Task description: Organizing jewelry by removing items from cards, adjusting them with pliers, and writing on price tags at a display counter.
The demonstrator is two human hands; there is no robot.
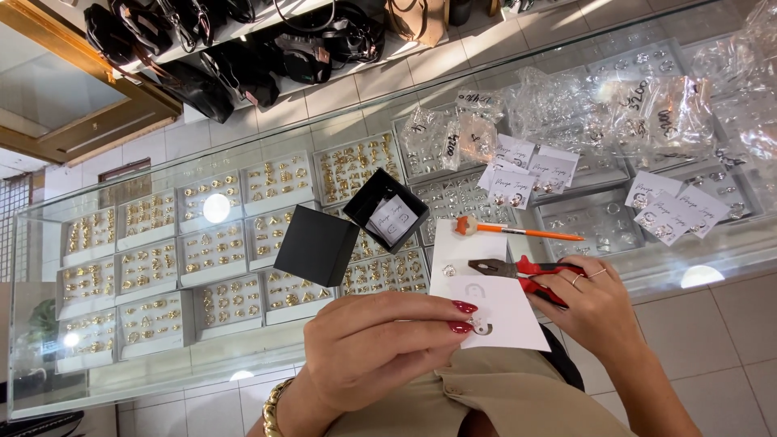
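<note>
Head view: our left hand [380,348] pinches small silver earring [481,327] between fingers [463,316], over white card [486,299] on glass worktop [243,360]. We judge earring light, stiff, slippery, easily dropped; best held by its hoop. Our right hand [595,303] has fingers wrapped round red-handled pliers [518,271], jaws resting on card. Nearby: open black box [387,212], its lid [316,245], orange pen [518,231], bagged jewellery [615,109] crowding far side.
</note>
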